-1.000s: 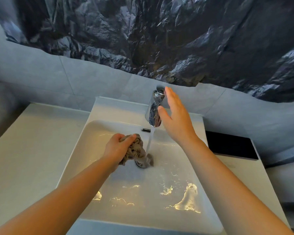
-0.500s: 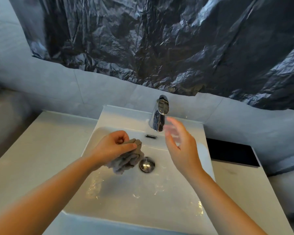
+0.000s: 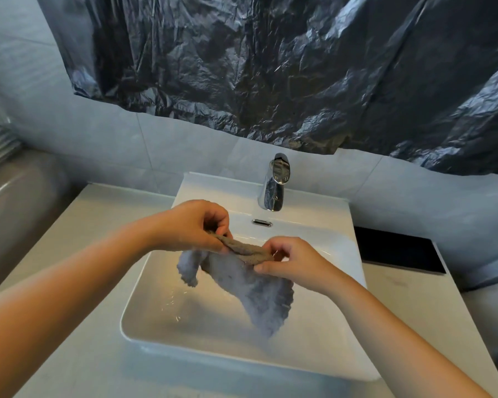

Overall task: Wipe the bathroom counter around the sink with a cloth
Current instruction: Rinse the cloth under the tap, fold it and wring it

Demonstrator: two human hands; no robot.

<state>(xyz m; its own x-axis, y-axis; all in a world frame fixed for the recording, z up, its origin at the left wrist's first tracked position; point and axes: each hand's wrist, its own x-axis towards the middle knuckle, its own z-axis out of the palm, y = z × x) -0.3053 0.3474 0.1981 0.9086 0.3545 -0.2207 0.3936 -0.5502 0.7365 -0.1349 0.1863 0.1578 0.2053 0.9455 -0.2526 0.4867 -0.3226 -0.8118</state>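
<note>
Both hands, left [image 3: 194,225] and right [image 3: 292,261], pinch the wet cloth [image 3: 250,278] over the sink [image 3: 354,271]; wiping the surface [image 3: 98,214] seems not yet begun.

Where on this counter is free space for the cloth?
Left of the sink, the counter is bare up to the wall. Right, only the strip before the black slab. The sink itself is crowded: left hand and right hand hold the cloth.

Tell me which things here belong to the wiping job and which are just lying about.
For the job: cloth, pinched by left hand and right hand; counter; sink.
Just there: tap, black panel, plastic sheet.
</note>
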